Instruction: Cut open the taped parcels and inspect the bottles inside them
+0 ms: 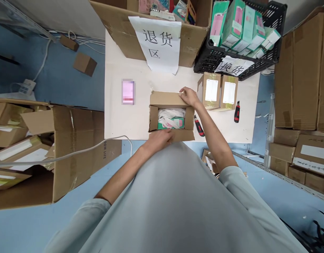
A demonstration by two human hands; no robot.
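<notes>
- A white worktop (120, 123) is bearing an opened carton (153, 118) along its near edge.
- Inside, a green-and-pink box (181, 122) is lying partly under crumpled white wrapping (167, 114).
- The right hand (187, 95) is pinching the far flap (167, 99); the left hand (160, 137) is touching the near flap (185, 135), its grip unclear.

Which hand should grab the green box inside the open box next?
Probably the left hand: it's at the near flap, close to the green box. The right hand is farther off, at the far flap.
</notes>
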